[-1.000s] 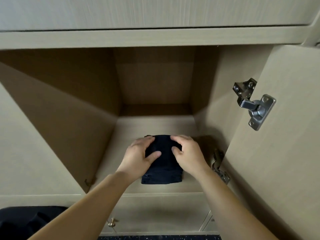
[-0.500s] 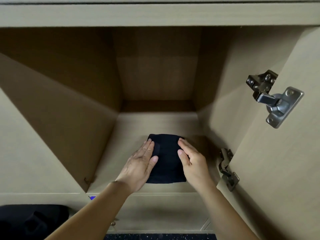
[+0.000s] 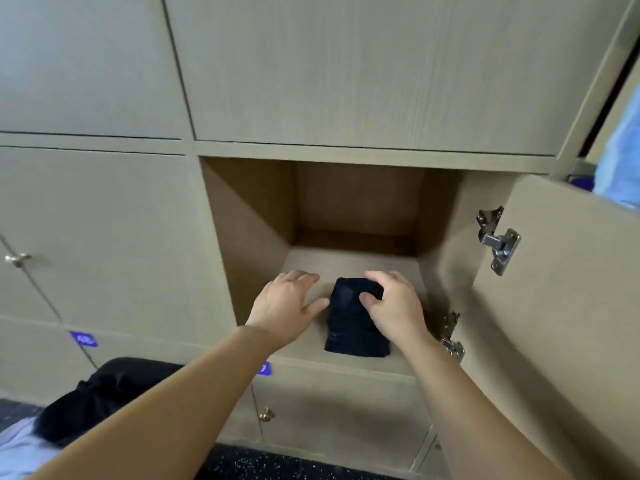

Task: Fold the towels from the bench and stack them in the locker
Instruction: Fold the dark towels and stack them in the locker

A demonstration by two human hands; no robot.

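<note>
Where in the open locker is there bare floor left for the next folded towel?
Bare locker floor runs behind the folded dark towel to the back wall, with a strip between towel and left wall under the left hand. The right side is crowded: the right hand rests on the towel near the door hinges.

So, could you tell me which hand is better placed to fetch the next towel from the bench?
Left. The left hand is off the folded black towel, open, and nearer the dark towel pile; the right hand rests on it.
</note>
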